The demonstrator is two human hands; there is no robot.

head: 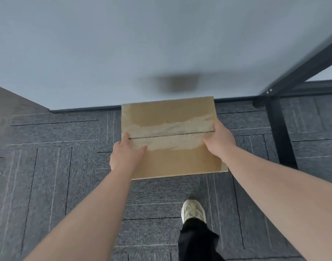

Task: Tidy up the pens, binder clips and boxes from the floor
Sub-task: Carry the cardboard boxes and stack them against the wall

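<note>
Both hands' grip, left (126,154) and right (218,141), clasps one cardboard box (170,159) above carpet (48,166).

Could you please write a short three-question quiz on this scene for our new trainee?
1. True or false: the cardboard box is held by both hands.
2. Where does the left hand grip? A) far edge B) left side C) underneath only
3. What runs across the box top, along the flap seam?

Key: 1. True; the right hand grips the opposite side. 2. B. 3. A pale strip of torn tape residue.
</note>
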